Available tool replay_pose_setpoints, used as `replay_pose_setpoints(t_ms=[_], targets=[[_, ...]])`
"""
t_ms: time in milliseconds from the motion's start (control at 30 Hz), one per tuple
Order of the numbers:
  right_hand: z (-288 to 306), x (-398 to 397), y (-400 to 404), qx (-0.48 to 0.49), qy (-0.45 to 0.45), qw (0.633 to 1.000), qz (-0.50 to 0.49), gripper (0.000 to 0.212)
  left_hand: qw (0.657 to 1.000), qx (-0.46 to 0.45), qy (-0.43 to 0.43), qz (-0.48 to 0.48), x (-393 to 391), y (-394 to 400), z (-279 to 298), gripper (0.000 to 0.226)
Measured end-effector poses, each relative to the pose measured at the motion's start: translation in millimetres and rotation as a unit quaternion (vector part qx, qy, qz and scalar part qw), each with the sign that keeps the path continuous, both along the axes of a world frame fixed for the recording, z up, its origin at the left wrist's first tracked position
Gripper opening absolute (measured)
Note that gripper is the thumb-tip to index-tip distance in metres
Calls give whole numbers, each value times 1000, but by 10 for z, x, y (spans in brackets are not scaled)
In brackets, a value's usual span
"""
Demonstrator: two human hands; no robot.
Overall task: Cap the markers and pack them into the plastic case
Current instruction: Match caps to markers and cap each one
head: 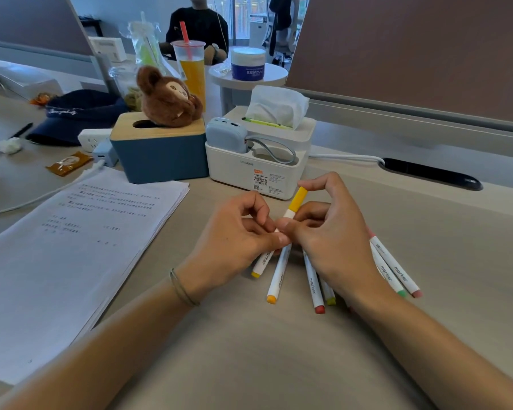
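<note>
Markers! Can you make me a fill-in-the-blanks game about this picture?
1. Both hands hold a marker with a ____ cap.
2. The plush toy sits on the ____ tissue box.
3. The stack of paper lies beside the ____ hand.
4. The cup's straw is ____.

Answers: yellow; blue; left; red

Office: desk partition (412,54), printed papers (71,247).

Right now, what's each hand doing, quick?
Left hand: closed, pinching the lower barrel of the yellow marker.
Right hand: closed, gripping the same marker near its yellow cap.
</note>
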State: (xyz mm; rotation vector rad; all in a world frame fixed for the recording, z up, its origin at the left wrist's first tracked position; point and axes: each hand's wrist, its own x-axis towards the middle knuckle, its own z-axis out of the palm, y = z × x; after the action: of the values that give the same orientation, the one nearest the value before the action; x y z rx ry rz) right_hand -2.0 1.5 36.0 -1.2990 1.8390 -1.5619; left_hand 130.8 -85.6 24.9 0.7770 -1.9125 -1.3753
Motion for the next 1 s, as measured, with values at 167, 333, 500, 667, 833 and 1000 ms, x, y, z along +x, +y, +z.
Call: replay_pose_setpoints(t_ms=[167, 333, 500, 667, 833, 1000], targets=[[13, -14, 13, -5, 14, 1000, -7, 49, 1000, -14, -3, -4, -15, 17, 9, 37], [-21, -11, 0, -14, 37, 999, -29, 50, 999, -41, -25, -4, -14, 60, 40, 39], [40, -122, -14, 43, 8, 998, 39, 33, 998, -47, -53, 1, 10, 22, 27, 36], [272, -441, 11, 154, 51, 986, 36, 15, 964, -151, -210, 62, 42, -60, -2, 30], [391, -706, 119, 247, 109, 962, 44, 16, 928, -189, -319, 48, 39, -4, 6, 22], [318, -803, 262, 299, 125, 945, 46, 18, 900, -222, -369, 72, -48, 86, 67, 18]])
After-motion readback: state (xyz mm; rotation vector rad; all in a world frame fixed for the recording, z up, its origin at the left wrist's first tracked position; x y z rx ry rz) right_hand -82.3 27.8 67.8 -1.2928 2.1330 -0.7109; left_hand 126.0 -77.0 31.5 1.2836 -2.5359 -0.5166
